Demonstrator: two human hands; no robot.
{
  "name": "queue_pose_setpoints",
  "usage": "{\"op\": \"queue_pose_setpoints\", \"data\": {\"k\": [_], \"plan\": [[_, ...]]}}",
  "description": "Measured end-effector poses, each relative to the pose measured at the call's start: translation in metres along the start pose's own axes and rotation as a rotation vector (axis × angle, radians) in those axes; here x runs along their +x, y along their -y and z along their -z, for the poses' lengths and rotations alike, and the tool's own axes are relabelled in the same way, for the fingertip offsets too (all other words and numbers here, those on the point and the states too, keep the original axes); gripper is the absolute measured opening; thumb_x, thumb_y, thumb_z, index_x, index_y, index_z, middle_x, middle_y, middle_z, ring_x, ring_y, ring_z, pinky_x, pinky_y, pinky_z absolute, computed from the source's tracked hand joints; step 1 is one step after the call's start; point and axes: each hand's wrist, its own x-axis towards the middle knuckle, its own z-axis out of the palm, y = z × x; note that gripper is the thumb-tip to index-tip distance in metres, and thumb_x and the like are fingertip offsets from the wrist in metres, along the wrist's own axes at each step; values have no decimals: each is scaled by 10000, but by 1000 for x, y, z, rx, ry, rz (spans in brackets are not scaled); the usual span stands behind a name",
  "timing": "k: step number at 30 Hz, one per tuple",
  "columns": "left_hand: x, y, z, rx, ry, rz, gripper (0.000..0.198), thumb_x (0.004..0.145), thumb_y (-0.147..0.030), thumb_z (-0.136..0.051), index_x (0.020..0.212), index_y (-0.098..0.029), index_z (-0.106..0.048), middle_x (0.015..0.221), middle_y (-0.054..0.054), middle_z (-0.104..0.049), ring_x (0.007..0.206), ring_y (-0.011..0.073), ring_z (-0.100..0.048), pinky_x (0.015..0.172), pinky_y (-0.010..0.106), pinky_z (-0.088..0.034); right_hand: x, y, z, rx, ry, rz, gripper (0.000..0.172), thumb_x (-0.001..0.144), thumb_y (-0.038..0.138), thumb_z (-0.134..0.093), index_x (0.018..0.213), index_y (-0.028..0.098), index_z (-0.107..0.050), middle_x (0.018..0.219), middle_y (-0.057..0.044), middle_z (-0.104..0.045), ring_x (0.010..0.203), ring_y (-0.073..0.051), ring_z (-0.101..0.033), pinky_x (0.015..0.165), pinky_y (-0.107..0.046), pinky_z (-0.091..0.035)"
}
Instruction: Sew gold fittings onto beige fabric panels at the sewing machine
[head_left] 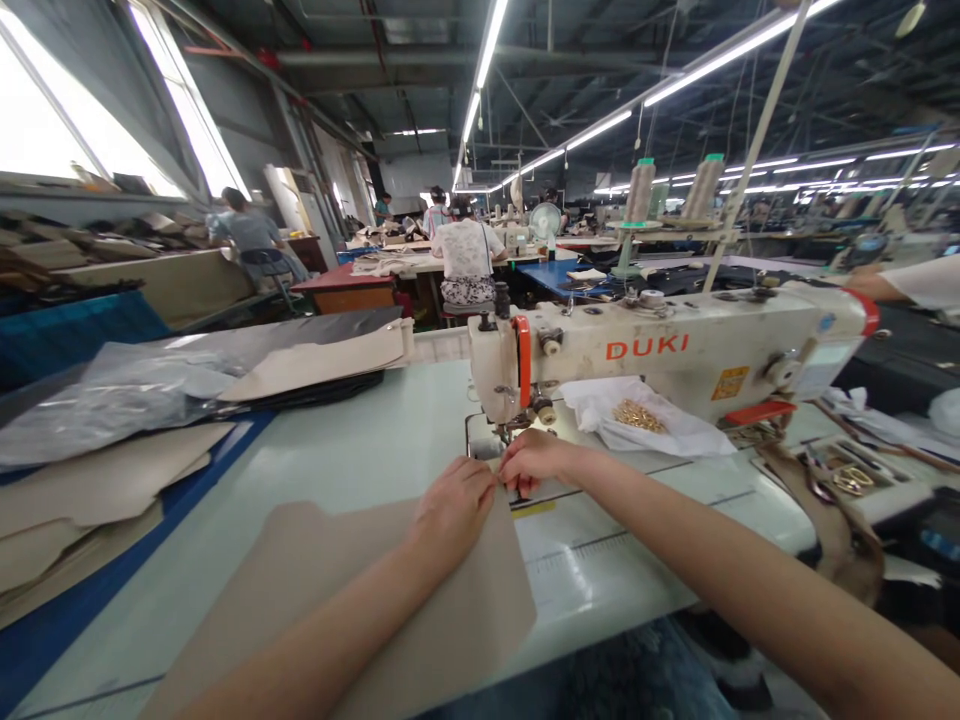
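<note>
Worktable [600, 570], pale green, spreads around the sewing machine [645, 345]. Machine's needle end sits right by both hands; an untimely start could catch a fingertip. Beige panel [480, 580] lies in front of the machine, far edge close to the needle end, left forearm across it. Drag from that forearm could skew the panel. White bag [686, 432] sits open under the machine's arm; a knock from the right forearm could spill it. Left hand [457, 500], in front of the needle end, rests on the panel, fingers bent at its far edge; pinching or only pressing, cannot tell. Right hand [536, 462], just beside the needle end, fingers drawn narrow; anything between them is hidden. Gold pieces [637, 416], heaped in the bag below the machine's arm; strays could foul stitching.
</note>
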Motion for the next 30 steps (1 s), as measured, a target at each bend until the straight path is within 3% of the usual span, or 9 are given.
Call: {"op": "queue_pose_setpoints", "data": {"k": [7, 11, 14, 18, 20, 22, 27, 30], "plan": [[3, 0, -2, -3, 7, 40, 190, 777, -79, -466, 638, -185, -540, 687, 21, -612, 707, 164, -556, 678, 275, -474, -1, -7, -5, -170, -121, 106, 142, 680, 104, -548, 551, 153, -581, 446, 47, -546, 441, -107, -559, 465, -185, -439], [4, 1, -2, -15, 7, 42, 176, 761, -74, -472, 645, -186, -540, 702, 24, -618, 722, 170, -561, 695, 287, -476, -14, -24, -8, -313, -297, 275, 116, 740, 137, -548, 695, 166, -651, 650, -8, -639, 681, -163, -611, 642, -237, -444], [4, 2, -2, -31, 14, 54, 167, 755, -68, -480, 657, -188, -543, 718, 24, -621, 736, 172, -566, 708, 292, -479, -32, -39, -5, -501, -336, 474, 117, 790, 139, -559, 758, 181, -663, 842, -41, -658, 844, -180, -584, 766, -270, -417], [4, 1, -1, -21, 15, 61, 167, 757, -64, -488, 659, -187, -546, 724, 25, -626, 750, 176, -570, 719, 297, -480, -52, -52, 0, -1009, -245, 884, 160, 885, 155, -493, 910, 174, -650, 921, -59, -646, 899, -181, -559, 799, -283, -424], [4, 1, -1, -22, 16, 56, 163, 759, -66, -491, 666, -186, -551, 730, 27, -629, 754, 177, -571, 724, 298, -479, -56, -53, 0, -1141, -211, 976, 168, 896, 162, -490, 1005, 165, -618, 986, -63, -635, 969, -190, -534, 841, -297, -422], [4, 2, -1, -29, 21, 51, 157, 764, -68, -493, 680, -184, -556, 738, 29, -630, 758, 178, -570, 725, 297, -477, -54, -52, -2, -1202, -214, 1008, 172, 902, 170, -488, 1034, 163, -599, 1007, -61, -628, 1005, -191, -515, 874, -310, -416], [3, 4, 0, -34, 63, 51, 145, 799, -89, -493, 710, -180, -563, 762, 34, -629, 780, 178, -565, 732, 295, -472, -42, -47, -14, -1125, -356, 960, 193, 908, 275, -479, 852, 150, -615, 855, -53, -635, 876, -185, -549, 833, -314, -450], [4, 4, 0, -29, 100, 59, 155, 823, -120, -493, 695, -181, -557, 743, 30, -620, 764, 174, -559, 725, 294, -470, -36, -47, -19, -1088, -353, 1009, 145, 894, 216, -491, 861, 144, -612, 878, -58, -648, 868, -177, -559, 833, -302, -452]]}}
